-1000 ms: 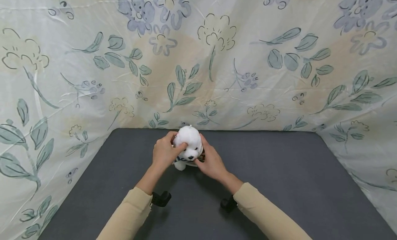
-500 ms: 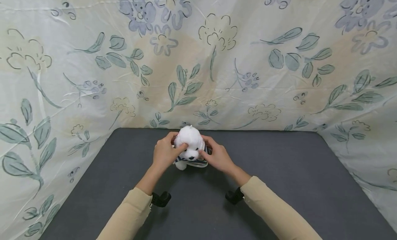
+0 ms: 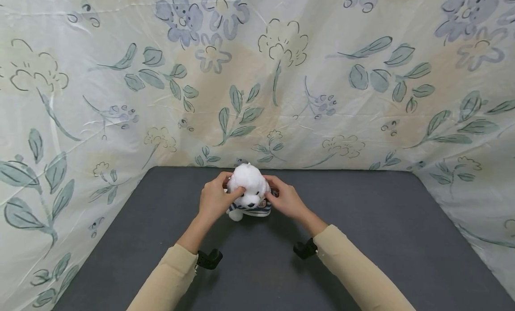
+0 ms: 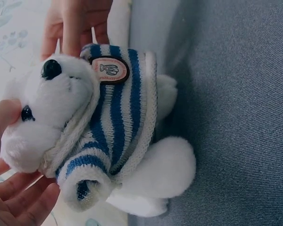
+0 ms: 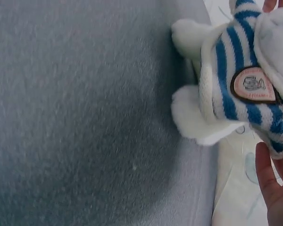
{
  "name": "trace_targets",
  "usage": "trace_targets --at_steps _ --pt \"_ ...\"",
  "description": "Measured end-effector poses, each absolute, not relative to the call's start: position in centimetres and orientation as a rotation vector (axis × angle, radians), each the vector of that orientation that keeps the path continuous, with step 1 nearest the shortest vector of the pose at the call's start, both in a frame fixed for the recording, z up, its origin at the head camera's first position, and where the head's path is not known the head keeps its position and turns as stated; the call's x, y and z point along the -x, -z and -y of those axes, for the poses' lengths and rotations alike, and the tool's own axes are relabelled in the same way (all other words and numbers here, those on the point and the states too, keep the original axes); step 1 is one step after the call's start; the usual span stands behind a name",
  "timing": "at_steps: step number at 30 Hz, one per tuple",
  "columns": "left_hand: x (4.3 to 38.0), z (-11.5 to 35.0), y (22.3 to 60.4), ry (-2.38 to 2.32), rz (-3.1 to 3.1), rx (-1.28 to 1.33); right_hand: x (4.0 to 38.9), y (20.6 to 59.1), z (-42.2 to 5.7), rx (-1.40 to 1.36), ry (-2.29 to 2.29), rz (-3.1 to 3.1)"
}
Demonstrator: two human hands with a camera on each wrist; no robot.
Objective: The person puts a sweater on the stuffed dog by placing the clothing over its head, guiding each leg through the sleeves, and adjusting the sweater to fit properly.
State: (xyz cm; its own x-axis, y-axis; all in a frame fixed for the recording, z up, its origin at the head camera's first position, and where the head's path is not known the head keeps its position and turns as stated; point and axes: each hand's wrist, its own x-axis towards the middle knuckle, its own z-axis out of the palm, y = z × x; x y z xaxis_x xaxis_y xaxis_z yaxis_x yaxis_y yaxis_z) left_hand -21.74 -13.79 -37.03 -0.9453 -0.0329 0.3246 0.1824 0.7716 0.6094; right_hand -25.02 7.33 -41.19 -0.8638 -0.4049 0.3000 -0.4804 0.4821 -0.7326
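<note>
A white plush toy animal (image 3: 248,181) with a black nose sits upright on the dark table, wearing a blue-and-white striped knit sweater (image 4: 126,101). An oval patch (image 5: 254,84) is sewn on the sweater's chest. My left hand (image 3: 213,199) grips the toy's head, thumb pressed beside one eye and fingers behind. On the other side, my right hand (image 3: 287,201) holds it at the cheek, its thumb in front and the other fingers partly hidden behind the toy. The toy's white feet (image 4: 165,167) point forward, low at the tabletop.
A dark grey tabletop (image 3: 362,230) spreads around the toy. Behind and along both sides hangs a pale floral cloth (image 3: 281,87), close behind the toy. Black wrist cameras (image 3: 210,258) hang below both wrists.
My right hand has shifted right and up from the toy's chin to its cheek, uncovering the sweater and patch. The toy's head has moved slightly right; my left hand stays on it.
</note>
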Motion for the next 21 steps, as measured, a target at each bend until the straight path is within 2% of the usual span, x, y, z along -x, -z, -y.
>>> trace_targets --at_steps 11,21 --pt "21.5 13.7 37.1 0.959 2.625 0.122 25.1 42.7 -7.2 -0.781 -1.298 2.657" --pt "21.6 13.7 37.1 0.970 2.626 0.119 25.2 42.1 -7.6 -0.860 -1.274 2.714"
